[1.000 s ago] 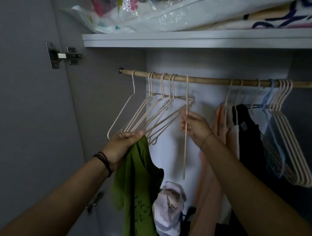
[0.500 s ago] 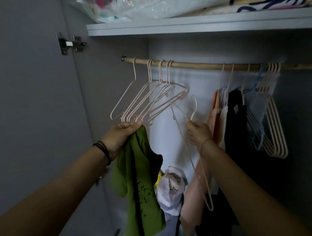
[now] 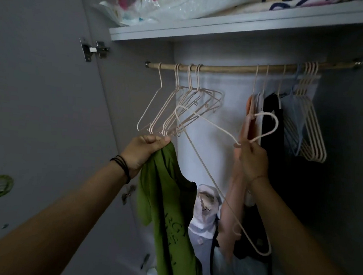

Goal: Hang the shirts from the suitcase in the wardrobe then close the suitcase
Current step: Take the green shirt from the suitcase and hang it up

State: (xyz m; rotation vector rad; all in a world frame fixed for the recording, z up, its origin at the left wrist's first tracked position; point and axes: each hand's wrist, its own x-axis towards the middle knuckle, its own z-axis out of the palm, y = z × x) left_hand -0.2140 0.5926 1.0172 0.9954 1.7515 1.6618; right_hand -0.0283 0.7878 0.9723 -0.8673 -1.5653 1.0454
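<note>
My left hand [image 3: 144, 151] grips the top of a green shirt [image 3: 167, 211], which hangs down from it inside the open wardrobe. My right hand [image 3: 251, 160] pinches a pale pink wire hanger [image 3: 209, 126] at its neck, off the rail and tilted, with its hook curling above my fingers. The wooden rail [image 3: 229, 68] runs across above both hands. Several empty pink hangers [image 3: 178, 107] hang on its left part, just above my left hand. The suitcase is out of view.
Hung clothes, peach [image 3: 248, 120] and black [image 3: 271, 130], and more empty hangers [image 3: 310, 128] fill the rail's right part. A shelf [image 3: 225, 27] with bagged items sits above. The open door [image 3: 40, 107] stands at left. Piled clothes [image 3: 206, 204] lie below.
My right hand lifted one pink hanger off the rail and brought it down and to the right, turning it. My left hand kept holding the green shirt.
</note>
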